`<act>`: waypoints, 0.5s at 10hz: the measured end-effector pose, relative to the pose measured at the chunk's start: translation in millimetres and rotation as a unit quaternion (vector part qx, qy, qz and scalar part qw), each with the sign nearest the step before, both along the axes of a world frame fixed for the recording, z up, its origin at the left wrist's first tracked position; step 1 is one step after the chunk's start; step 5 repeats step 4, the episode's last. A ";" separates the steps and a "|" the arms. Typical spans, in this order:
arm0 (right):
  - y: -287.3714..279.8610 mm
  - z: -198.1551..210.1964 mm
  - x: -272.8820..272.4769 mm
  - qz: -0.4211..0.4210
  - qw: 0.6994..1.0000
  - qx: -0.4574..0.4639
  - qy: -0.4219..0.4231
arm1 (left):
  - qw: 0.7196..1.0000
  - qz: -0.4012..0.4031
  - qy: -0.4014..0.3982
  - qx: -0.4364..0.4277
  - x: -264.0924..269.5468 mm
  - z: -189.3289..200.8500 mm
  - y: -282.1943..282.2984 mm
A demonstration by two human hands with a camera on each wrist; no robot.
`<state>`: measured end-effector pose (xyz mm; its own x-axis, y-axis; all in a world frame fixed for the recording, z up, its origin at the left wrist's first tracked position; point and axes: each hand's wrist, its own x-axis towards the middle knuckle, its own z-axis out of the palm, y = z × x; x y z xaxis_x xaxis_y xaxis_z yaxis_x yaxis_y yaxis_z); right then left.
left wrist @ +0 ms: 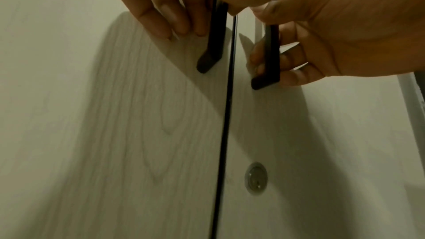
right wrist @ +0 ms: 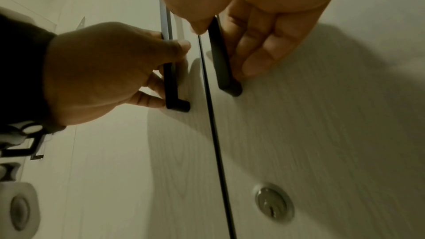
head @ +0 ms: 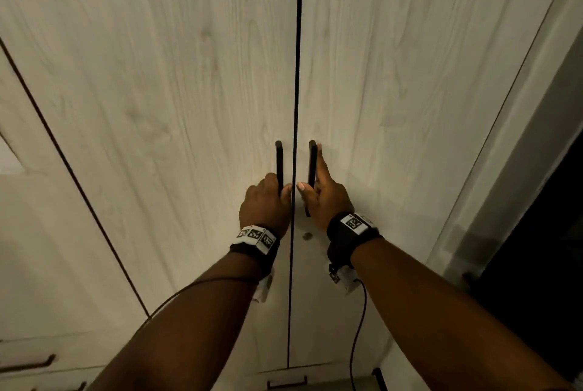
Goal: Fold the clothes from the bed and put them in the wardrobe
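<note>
Pale wood-grain wardrobe doors (head: 176,106) are filling the view, standing closed along a dark centre seam. At six o'clock, we are curling our left hand (head: 265,201) around the left black handle (head: 279,160), thumb beside the seam. Our right hand (head: 325,198) is lying along the right handle (head: 312,163); its fingers seem tucked behind the bar, thumb in front. A keyhole (left wrist: 255,177) is sitting below.
</note>
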<state>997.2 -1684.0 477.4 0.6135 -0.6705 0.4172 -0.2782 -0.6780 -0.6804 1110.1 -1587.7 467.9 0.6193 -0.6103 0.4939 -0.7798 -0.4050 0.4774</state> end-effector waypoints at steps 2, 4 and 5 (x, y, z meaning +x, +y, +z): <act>9.7 -3.9 -8.0 -0.005 1.000 0.013 0.004 | 0.992 -0.068 0.082 -0.064 -7.3 -48.5 3.9; 27.5 -26.3 -16.5 -0.033 0.998 0.030 0.035 | 0.977 -0.175 0.113 -0.039 -29.5 -86.3 44.1; 27.5 -26.3 -16.5 -0.033 0.998 0.030 0.035 | 0.977 -0.175 0.113 -0.039 -29.5 -86.3 44.1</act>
